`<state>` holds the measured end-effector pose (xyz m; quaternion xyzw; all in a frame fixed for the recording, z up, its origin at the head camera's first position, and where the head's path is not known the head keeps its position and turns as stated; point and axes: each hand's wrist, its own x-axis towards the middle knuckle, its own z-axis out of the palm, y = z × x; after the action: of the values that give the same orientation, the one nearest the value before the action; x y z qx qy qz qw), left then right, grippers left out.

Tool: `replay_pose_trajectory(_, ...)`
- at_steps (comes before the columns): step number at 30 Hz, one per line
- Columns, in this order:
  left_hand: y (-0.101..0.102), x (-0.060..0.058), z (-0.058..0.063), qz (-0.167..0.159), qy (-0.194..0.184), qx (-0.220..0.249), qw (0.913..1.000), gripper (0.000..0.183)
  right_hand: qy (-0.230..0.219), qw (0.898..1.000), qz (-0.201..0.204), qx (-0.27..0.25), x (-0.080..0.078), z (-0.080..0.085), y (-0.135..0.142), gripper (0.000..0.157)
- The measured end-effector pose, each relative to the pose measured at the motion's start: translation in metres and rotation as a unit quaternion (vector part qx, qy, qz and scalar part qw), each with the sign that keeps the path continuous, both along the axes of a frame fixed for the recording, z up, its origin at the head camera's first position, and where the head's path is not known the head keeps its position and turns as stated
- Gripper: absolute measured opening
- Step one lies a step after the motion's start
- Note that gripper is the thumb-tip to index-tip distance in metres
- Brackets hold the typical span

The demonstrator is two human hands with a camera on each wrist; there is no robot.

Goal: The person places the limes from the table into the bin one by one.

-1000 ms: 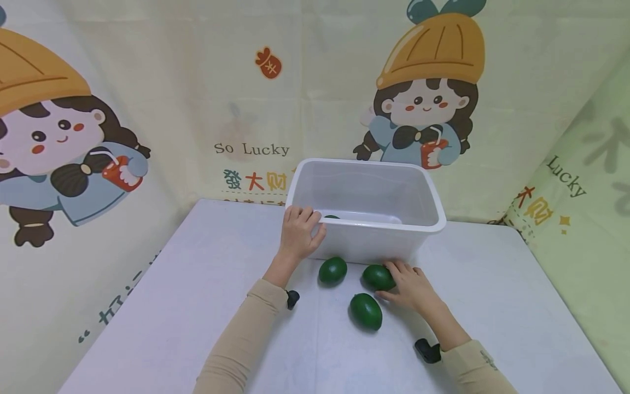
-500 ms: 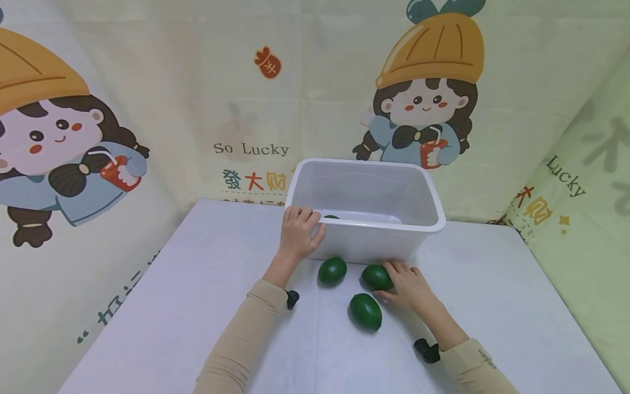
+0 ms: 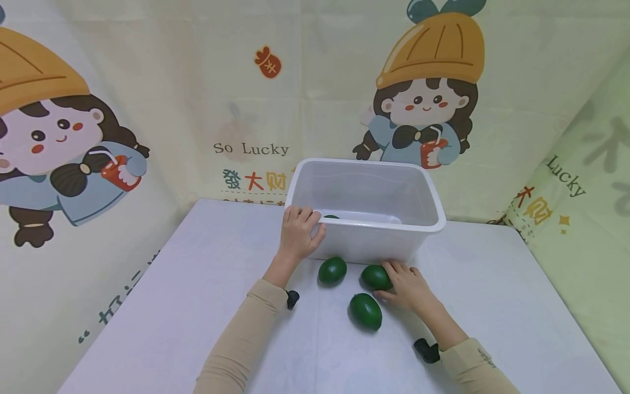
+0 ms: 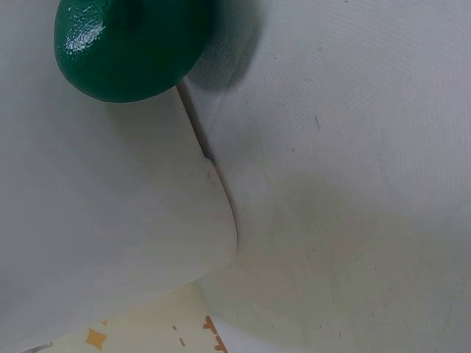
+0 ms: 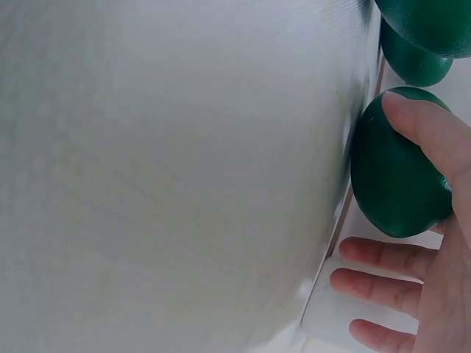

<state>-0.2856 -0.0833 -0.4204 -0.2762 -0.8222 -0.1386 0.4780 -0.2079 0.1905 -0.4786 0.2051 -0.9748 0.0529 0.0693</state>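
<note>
My left hand [image 3: 298,232] grips the near-left rim of a white plastic tub [image 3: 369,241], fingers over the edge and thumb outside. My right hand [image 3: 408,284] holds a glossy dark green egg-shaped fruit [image 3: 375,277] between thumb and index finger, on the table just before the tub. In the right wrist view, the thumb lies on that fruit [image 5: 397,169], while the other fingers extend past it. A second such fruit [image 3: 332,271] lies to the left, and a third [image 3: 366,312] nearer me. The left wrist view shows a fruit [image 4: 129,44] beside the tub wall, but no hand.
Inside the tub, a sliver of another green fruit [image 3: 332,216] shows beside the front wall. A white cloth covers the table [image 3: 206,262]. Behind the tub hangs a printed curtain [image 3: 334,82], continuing along both sides. Black wrist devices [image 3: 427,351] sit at both cuffs.
My right hand and the fruit in it have shifted very slightly left since one second ago. The left hand, the tub and the other fruits stay put.
</note>
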Motion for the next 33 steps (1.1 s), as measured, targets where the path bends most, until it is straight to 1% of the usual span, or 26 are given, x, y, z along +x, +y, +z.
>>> replay_pose_trajectory(7,0.000,0.000,0.001,-0.001,0.000,0.000,1.0000,0.034,0.010,1.000,0.006,0.005,0.001,0.001,0.000,0.070)
replay_pose_trajectory(16,0.000,0.001,0.001,-0.004,-0.006,0.000,1.0000,0.034,0.001,1.000,0.003,-0.002,0.002,0.006,-0.001,0.070)
replay_pose_trajectory(21,-0.001,0.001,0.002,-0.004,-0.009,0.000,1.0000,0.034,0.012,1.000,0.005,-0.008,0.003,0.007,0.001,0.070)
replay_pose_trajectory(25,-0.001,0.001,0.002,-0.001,-0.013,-0.002,0.9999,0.034,0.026,1.000,0.012,-0.012,0.003,0.010,0.003,0.069)
replay_pose_trajectory(33,-0.001,0.001,0.001,0.001,-0.015,-0.004,0.9999,0.035,0.039,0.999,0.016,-0.012,0.007,0.022,0.004,0.066)
